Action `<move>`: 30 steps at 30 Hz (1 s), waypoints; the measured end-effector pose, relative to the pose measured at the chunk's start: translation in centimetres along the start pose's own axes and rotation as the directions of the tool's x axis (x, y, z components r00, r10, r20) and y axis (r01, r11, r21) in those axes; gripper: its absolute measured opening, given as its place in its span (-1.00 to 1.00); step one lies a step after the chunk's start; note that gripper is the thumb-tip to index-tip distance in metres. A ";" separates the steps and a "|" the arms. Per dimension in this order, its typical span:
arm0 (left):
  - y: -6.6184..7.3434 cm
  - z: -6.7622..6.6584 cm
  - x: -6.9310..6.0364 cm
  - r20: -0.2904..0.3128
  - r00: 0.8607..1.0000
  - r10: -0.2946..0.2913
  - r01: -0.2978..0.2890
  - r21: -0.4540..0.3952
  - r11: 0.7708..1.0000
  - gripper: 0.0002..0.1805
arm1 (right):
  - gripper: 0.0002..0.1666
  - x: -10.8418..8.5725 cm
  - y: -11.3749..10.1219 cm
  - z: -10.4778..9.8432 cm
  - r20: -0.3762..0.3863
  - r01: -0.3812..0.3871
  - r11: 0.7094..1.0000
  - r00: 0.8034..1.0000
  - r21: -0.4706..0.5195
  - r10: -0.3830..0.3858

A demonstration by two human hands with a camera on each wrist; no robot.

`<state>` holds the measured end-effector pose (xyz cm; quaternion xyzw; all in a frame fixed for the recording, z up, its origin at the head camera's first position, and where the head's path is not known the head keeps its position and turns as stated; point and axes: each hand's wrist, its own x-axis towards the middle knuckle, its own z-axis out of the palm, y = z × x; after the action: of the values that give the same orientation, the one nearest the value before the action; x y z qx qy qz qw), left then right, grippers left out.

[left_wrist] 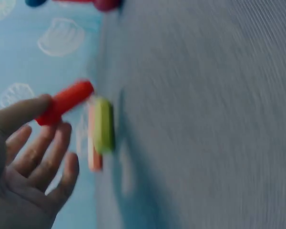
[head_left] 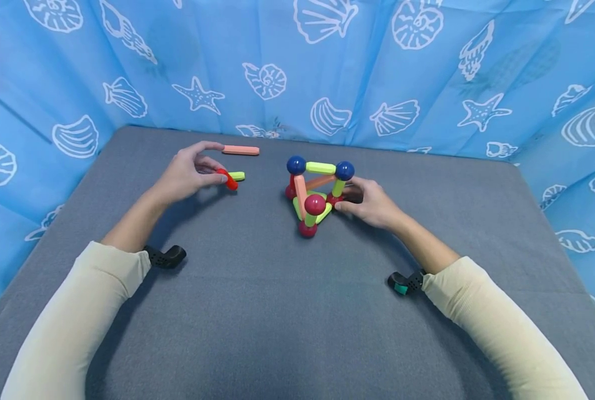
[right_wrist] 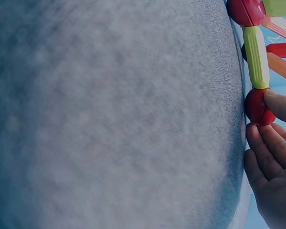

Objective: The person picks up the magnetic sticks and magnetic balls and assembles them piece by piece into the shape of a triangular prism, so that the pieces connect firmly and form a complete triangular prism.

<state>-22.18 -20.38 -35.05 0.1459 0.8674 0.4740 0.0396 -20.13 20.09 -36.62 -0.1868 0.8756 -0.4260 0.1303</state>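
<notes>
Between thumb and fingers, my left hand pinches a short red rod, held a little above the table in the left wrist view. A yellow-green rod lies just beyond it. At mid-table stands a frame of rods and balls, with a triangular base of yellow-green rods. Blue balls and a dark red ball top its corners. Salmon rods slant along its sides. My right hand holds the dark red ball at the base's right corner between thumb and fingers.
A salmon rod lies near the table's back edge, behind the left hand. Grey cloth covers the table. A blue curtain with white shell prints hangs along the back and both sides.
</notes>
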 end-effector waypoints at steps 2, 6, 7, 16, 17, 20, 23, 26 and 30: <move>0.9 0.5 0.0 0.013 1.000 -0.025 0.026 -0.132 0.991 -0.32 | -0.36 0.0 0.0 0.0 0.001 -0.002 1.000 1.000 0.001 0.002; 3.0 2.1 -0.3 0.038 0.997 -0.067 0.076 -0.375 0.924 -0.33 | -0.36 0.0 0.0 0.0 0.001 -0.002 1.000 1.000 0.007 0.002; 3.6 2.5 -0.3 0.041 0.997 -0.066 0.077 -0.423 0.903 -0.34 | -0.36 0.0 0.0 0.0 0.002 -0.002 1.000 1.000 0.010 0.002; 6.8 6.5 -0.3 0.096 0.995 -0.034 0.082 -0.546 0.834 -0.44 | -0.35 0.0 0.0 0.1 -0.002 0.010 1.000 1.000 0.008 -0.010; 6.9 6.8 -0.3 0.104 0.994 -0.031 0.082 -0.535 0.841 -0.44 | -0.35 0.0 0.0 0.1 -0.001 0.010 1.000 1.000 0.008 -0.010; 7.4 7.4 -0.2 0.121 0.992 -0.016 0.076 -0.508 0.858 -0.43 | -0.35 0.0 0.0 0.0 -0.002 0.002 1.000 1.000 0.004 -0.001; 7.7 7.9 -0.1 0.134 0.991 -0.006 0.074 -0.503 0.861 -0.43 | -0.35 0.0 -0.1 0.1 -0.002 -0.003 1.000 1.000 0.001 0.003; 8.1 8.2 -0.1 0.138 0.990 -0.006 0.077 -0.517 0.853 -0.43 | -0.35 0.0 -0.1 0.1 -0.003 -0.001 1.000 1.000 -0.003 0.001; 8.5 8.7 -0.2 0.144 0.989 -0.038 0.113 -0.552 0.827 -0.40 | -0.34 0.0 -0.1 0.1 -0.008 -0.002 1.000 1.000 -0.011 0.002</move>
<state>-18.32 -9.07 -32.72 0.1233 0.6920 0.6944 0.1541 -20.14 20.00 -36.61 -0.1849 0.8785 -0.4219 0.1264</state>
